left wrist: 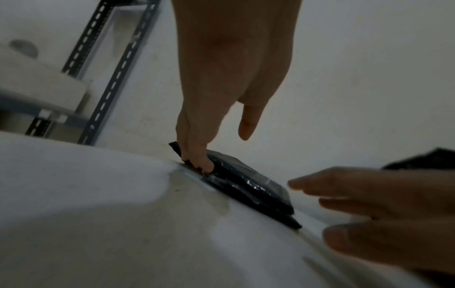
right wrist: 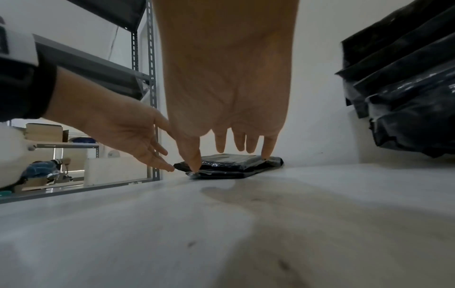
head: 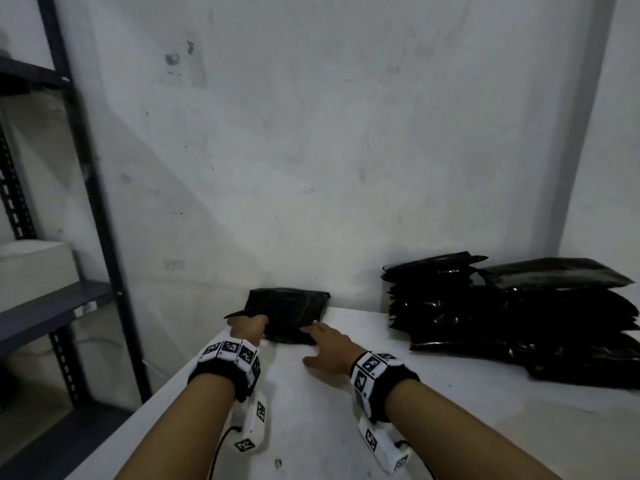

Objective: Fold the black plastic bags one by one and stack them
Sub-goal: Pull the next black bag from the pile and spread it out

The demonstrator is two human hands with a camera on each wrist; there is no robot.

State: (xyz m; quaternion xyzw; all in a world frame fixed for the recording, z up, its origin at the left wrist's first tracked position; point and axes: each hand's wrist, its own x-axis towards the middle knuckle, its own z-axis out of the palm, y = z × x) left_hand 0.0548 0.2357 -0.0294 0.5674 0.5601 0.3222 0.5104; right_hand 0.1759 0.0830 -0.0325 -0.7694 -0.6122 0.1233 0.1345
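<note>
A small stack of folded black plastic bags point(head: 289, 315) lies at the far left corner of the white table point(head: 311, 427), close to the wall. My left hand point(head: 250, 328) has straight fingers that touch the stack's left edge point(left wrist: 197, 159). My right hand point(head: 327, 346) hovers over the stack's near right side with spread fingers. In the right wrist view its thumb point(right wrist: 194, 163) and little finger point(right wrist: 267, 152) touch the folded stack point(right wrist: 231, 165); the other fingers stay just above it. Neither hand grips anything.
A tall pile of unfolded black bags point(head: 519, 313) fills the table's far right by the wall. A dark metal shelf rack point(head: 86, 202) stands left of the table, with a white box point(head: 34, 268) on one shelf. The near table surface is bare white.
</note>
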